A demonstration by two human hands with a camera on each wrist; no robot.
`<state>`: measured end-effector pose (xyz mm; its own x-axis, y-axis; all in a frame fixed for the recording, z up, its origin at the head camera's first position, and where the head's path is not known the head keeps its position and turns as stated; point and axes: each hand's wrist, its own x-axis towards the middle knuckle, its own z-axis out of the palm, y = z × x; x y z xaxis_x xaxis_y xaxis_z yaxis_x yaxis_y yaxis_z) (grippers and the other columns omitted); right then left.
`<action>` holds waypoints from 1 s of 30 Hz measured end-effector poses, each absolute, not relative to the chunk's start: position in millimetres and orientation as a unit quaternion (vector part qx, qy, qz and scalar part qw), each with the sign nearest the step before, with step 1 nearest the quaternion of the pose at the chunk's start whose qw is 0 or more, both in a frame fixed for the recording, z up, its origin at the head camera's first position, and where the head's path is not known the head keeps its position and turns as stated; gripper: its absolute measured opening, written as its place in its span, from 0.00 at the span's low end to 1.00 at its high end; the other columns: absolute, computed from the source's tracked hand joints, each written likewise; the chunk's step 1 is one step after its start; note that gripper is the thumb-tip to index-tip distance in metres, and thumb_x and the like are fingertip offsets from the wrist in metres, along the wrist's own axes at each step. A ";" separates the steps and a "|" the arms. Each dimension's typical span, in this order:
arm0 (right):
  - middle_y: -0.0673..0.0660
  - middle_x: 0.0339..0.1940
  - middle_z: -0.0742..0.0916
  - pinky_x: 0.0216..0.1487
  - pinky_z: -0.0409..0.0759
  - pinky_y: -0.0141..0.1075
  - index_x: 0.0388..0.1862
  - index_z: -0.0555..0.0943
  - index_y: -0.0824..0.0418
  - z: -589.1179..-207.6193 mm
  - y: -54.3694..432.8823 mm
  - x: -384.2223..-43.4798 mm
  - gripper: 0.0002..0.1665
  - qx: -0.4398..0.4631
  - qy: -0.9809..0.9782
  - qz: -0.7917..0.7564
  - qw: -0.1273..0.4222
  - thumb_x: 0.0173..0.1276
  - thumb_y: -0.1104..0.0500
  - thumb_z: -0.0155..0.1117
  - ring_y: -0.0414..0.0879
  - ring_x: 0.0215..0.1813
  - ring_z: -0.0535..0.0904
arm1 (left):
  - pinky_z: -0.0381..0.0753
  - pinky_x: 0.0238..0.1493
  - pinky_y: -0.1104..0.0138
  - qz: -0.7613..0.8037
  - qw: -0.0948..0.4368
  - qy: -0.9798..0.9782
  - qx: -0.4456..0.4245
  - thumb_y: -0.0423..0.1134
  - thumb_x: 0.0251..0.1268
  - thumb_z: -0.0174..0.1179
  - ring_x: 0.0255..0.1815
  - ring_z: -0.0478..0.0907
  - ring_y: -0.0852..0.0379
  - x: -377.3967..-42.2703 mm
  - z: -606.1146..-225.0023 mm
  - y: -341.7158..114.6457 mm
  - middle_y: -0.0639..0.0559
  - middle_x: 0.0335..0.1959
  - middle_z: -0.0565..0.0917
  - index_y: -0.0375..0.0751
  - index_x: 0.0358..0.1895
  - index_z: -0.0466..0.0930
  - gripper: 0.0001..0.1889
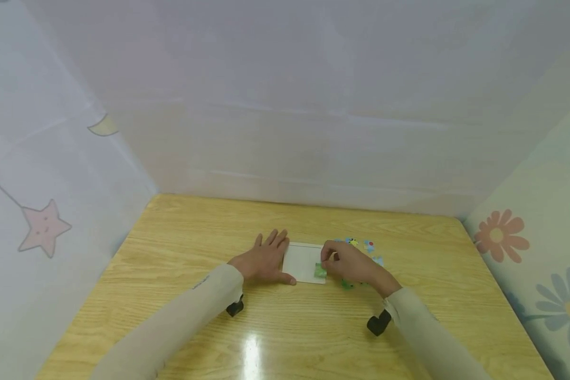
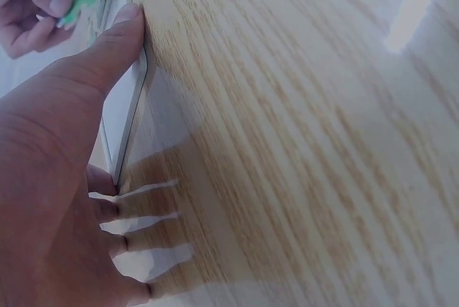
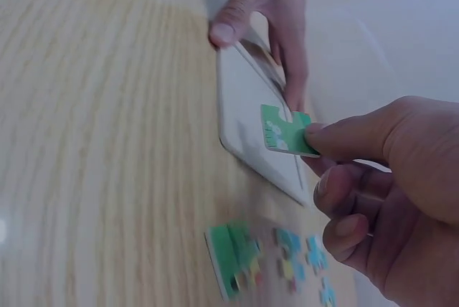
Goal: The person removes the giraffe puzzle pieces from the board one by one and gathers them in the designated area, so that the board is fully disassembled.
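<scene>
A white puzzle tray (image 1: pixel 300 262) with a thin raised rim lies flat on the wooden table. My left hand (image 1: pixel 265 262) is spread along its left side, thumb at the near corner and straight fingers by the far edge. Between thumb and forefinger my right hand (image 1: pixel 353 264) pinches a green jigsaw piece (image 3: pixel 282 135). That piece, with a notch on one edge and pale markings, overlaps the tray's near right part in the head view. The bare inside of the tray shows between the two hands.
Several loose jigsaw pieces (image 1: pixel 369 245), blue, green and yellow, lie right of the tray, partly hidden by my right hand. A larger green piece (image 3: pixel 228 258) is among them. Patterned cloth walls (image 1: pixel 285 132) stand behind and beside the table (image 1: pixel 195 221).
</scene>
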<state>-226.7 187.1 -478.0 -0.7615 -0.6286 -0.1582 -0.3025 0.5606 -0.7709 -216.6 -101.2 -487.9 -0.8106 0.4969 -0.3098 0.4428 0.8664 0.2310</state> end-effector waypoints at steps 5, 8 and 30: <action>0.57 0.41 0.84 0.32 0.74 0.31 0.43 0.79 0.60 -469.9 216.5 -227.3 0.04 -0.263 0.861 -0.383 0.207 0.81 0.61 0.64 0.40 0.31 0.73 | 0.43 0.87 0.33 0.079 0.184 0.947 0.251 0.78 0.66 0.59 0.92 0.36 0.37 -216.9 -486.8 -101.3 0.41 0.92 0.39 0.39 0.89 0.43 0.63; 0.58 0.40 0.84 0.32 0.73 0.31 0.43 0.79 0.61 -466.1 237.6 -227.2 0.05 -0.247 0.869 -0.377 0.203 0.80 0.61 0.65 0.40 0.32 0.72 | 0.43 0.87 0.33 0.083 0.183 0.947 0.251 0.77 0.66 0.59 0.92 0.36 0.37 -216.7 -486.6 -101.7 0.41 0.91 0.39 0.38 0.89 0.43 0.63; 0.56 0.42 0.87 0.39 0.75 0.33 0.41 0.81 0.63 -469.1 324.8 -217.6 0.04 -0.194 0.896 -0.340 0.212 0.76 0.63 0.67 0.42 0.39 0.76 | 0.43 0.87 0.33 0.087 0.186 0.945 0.254 0.76 0.67 0.60 0.92 0.36 0.37 -215.8 -484.5 -101.4 0.40 0.91 0.39 0.37 0.88 0.43 0.62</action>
<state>-217.6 324.8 -469.1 -0.8352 -0.4911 -0.2476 -0.2033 0.6940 -0.6907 -215.8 -101.4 -484.5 -0.8022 0.5121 -0.3069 0.4475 0.8561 0.2586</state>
